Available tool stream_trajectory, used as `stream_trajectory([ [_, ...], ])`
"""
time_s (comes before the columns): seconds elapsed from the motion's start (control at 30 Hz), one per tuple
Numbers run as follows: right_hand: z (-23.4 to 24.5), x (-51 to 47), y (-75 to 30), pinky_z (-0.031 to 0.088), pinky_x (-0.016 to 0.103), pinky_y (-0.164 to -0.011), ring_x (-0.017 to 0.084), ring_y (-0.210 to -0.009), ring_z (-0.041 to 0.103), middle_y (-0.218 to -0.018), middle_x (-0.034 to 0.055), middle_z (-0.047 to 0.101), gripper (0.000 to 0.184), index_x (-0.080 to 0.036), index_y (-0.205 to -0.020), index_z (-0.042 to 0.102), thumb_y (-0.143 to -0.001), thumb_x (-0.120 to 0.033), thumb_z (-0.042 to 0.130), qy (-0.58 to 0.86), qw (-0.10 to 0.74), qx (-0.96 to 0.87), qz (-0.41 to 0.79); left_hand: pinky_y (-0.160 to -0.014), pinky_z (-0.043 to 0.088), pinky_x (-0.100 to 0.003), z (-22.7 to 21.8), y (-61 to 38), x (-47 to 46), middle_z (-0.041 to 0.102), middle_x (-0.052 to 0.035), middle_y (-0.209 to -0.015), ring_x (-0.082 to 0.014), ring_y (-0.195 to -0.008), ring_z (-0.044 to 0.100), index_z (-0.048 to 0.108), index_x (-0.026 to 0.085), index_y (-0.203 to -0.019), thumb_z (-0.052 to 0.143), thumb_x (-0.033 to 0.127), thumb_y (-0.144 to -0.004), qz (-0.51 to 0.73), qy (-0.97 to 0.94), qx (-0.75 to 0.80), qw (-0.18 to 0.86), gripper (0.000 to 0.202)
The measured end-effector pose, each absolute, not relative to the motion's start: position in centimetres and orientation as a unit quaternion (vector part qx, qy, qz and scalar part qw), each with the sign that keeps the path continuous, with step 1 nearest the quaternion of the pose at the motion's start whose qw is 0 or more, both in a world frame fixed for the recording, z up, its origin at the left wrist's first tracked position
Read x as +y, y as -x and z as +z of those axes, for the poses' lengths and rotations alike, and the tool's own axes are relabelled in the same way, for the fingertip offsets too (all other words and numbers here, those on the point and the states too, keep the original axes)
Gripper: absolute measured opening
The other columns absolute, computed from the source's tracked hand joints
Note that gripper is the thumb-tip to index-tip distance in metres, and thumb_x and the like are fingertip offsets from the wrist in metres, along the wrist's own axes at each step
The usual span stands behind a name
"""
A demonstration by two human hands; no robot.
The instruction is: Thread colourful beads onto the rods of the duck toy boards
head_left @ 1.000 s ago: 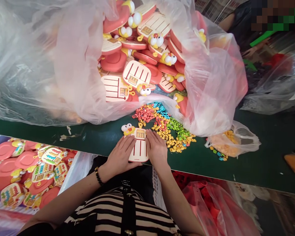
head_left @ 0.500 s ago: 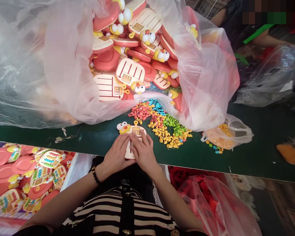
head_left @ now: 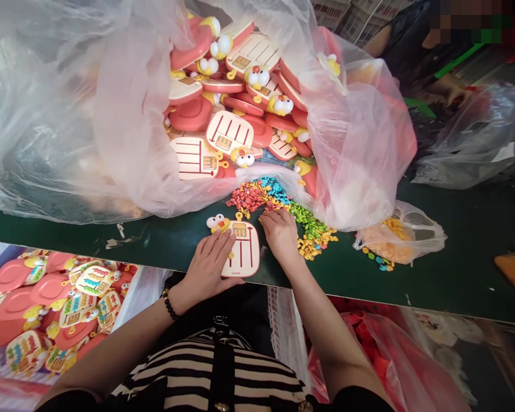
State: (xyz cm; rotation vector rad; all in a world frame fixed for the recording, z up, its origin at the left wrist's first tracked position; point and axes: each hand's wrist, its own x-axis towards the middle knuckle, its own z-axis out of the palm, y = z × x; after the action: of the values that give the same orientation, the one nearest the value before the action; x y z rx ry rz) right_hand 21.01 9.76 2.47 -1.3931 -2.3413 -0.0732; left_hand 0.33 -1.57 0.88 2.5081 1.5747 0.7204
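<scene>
A cream toy board [head_left: 249,254] with red slots and a yellow bug-eyed head lies on the green table. My left hand [head_left: 211,257] rests over its left side, fingers stretched out and thumb along the lower edge. One small yellow piece [head_left: 230,255] sits on the board by my fingertips. My right hand [head_left: 282,236] is over the near side of a heap of small plastic pieces, its fingers bent together. What its fingertips pinch is hidden. Red pieces [head_left: 246,197], blue pieces [head_left: 273,187], green pieces [head_left: 308,220] and yellow pieces [head_left: 311,246] make up the heap.
Behind the heap, a big clear plastic bag [head_left: 124,143] spills red-backed toy boards [head_left: 229,131]. A crate of boards with coloured pieces [head_left: 64,309] stands at lower left. A small bag of yellow pieces [head_left: 390,243] lies to the right. Another person's arm [head_left: 446,88] shows at upper right.
My right hand has left the board and moved right and up to the heap of pieces. My left hand stays on the board, whose slots now show more.
</scene>
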Motion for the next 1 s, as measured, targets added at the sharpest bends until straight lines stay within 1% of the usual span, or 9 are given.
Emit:
stream_trajectory([
  [0.1,2.3,8.7,-20.2,0.046,0.04,-0.09,0.023,-0.099,0.062,-0.104,0.0061,0.073,0.024,-0.02,-0.097,0.072,-0.095,-0.025,0.049,0.485,0.258,-0.835,-0.024,-0.113,0.023,-0.049,0.9,-0.1,-1.1,0.045,-0.021,-0.144,-0.0345,-0.14,0.031,0.035,0.006,-0.142,0.058,0.065,-0.079,0.218,-0.845,0.487,0.047,0.09],
  [0.2,2.0,7.0,-19.3,0.047,0.037,-0.085,0.022,-0.095,0.064,-0.111,0.0079,0.072,0.027,-0.019,-0.105,0.071,-0.096,-0.022,0.045,0.471,0.242,-0.848,-0.017,-0.115,0.018,-0.052,0.6,0.0,-0.9,0.046,-0.0202,-0.143,-0.0334,-0.139,0.034,0.041,0.008,-0.139,0.057,0.065,-0.08,0.21,-0.849,0.482,0.058,0.083],
  [0.3,1.8,5.4,-18.8,0.047,0.034,-0.081,0.021,-0.093,0.065,-0.112,0.0088,0.072,0.028,-0.017,-0.107,0.07,-0.097,-0.02,0.044,0.472,0.229,-0.851,-0.025,-0.116,0.019,-0.052,0.4,-0.1,-0.8,0.046,-0.0198,-0.143,-0.0323,-0.138,0.035,0.042,0.009,-0.138,0.055,0.064,-0.082,0.21,-0.845,0.487,0.065,0.08],
  [0.43,1.7,3.1,-18.4,0.047,0.035,-0.086,0.022,-0.098,0.063,-0.109,0.0082,0.073,0.026,-0.017,-0.106,0.07,-0.095,-0.018,0.047,0.482,0.249,-0.84,-0.007,-0.113,0.027,-0.048,0.3,-0.1,-0.9,0.045,-0.0203,-0.144,-0.0321,-0.139,0.035,0.04,0.008,-0.14,0.057,0.062,-0.081,0.211,-0.844,0.488,0.069,0.082],
  [0.63,1.0,0.5,-16.7,0.04,0.047,-0.098,0.028,-0.131,0.046,-0.132,0.0082,0.061,0.038,-0.021,-0.132,0.055,-0.096,-0.02,0.042,0.484,0.212,-0.847,0.055,-0.113,0.029,-0.046,0.0,-0.1,-0.9,0.045,-0.0206,-0.144,-0.0299,-0.138,0.036,0.025,0.007,-0.146,0.054,0.056,-0.084,0.228,-0.84,0.487,0.079,0.085],
  [0.7,1.4,0.6,-16.8,0.035,0.05,-0.104,0.026,-0.135,0.042,-0.133,0.0085,0.06,0.041,-0.021,-0.136,0.051,-0.096,-0.019,0.039,0.448,0.201,-0.867,0.087,-0.113,0.029,-0.046,-0.1,-0.2,-1.0,0.043,-0.022,-0.145,-0.0304,-0.138,0.036,0.021,0.006,-0.148,0.054,0.057,-0.085,0.235,-0.836,0.49,0.075,0.087],
  [0.77,2.2,1.3,-17.6,0.034,0.049,-0.107,0.023,-0.132,0.046,-0.133,0.0097,0.06,0.043,-0.02,-0.138,0.048,-0.095,-0.019,0.04,0.395,0.196,-0.888,0.131,-0.112,0.03,-0.047,-0.1,-0.2,-1.0,0.039,-0.0223,-0.148,-0.0312,-0.139,0.035,0.021,0.008,-0.148,0.053,0.059,-0.084,0.232,-0.831,0.5,0.072,0.088],
  [0.87,3.3,3.6,-19.7,0.044,0.041,-0.098,0.02,-0.112,0.061,-0.122,0.0084,0.066,0.038,-0.021,-0.13,0.055,-0.095,-0.023,0.042,0.385,0.224,-0.88,0.163,-0.111,0.03,-0.048,0.0,-0.1,-1.1,0.039,-0.0195,-0.149,-0.0325,-0.138,0.035,0.028,0.012,-0.147,0.056,0.061,-0.082,0.209,-0.837,0.501,0.071,0.086],
  [1.0,3.4,8.1,-21.8,0.047,0.041,-0.085,0.024,-0.092,0.063,-0.098,0.0074,0.073,0.022,-0.021,-0.102,0.071,-0.092,-0.026,0.052,0.529,0.274,-0.802,0.046,-0.11,0.03,-0.05,0.3,-0.1,-1.1,0.044,-0.015,-0.146,-0.0348,-0.135,0.038,0.044,0.016,-0.139,0.062,0.06,-0.079,0.185,-0.847,0.494,0.06,0.077],
])
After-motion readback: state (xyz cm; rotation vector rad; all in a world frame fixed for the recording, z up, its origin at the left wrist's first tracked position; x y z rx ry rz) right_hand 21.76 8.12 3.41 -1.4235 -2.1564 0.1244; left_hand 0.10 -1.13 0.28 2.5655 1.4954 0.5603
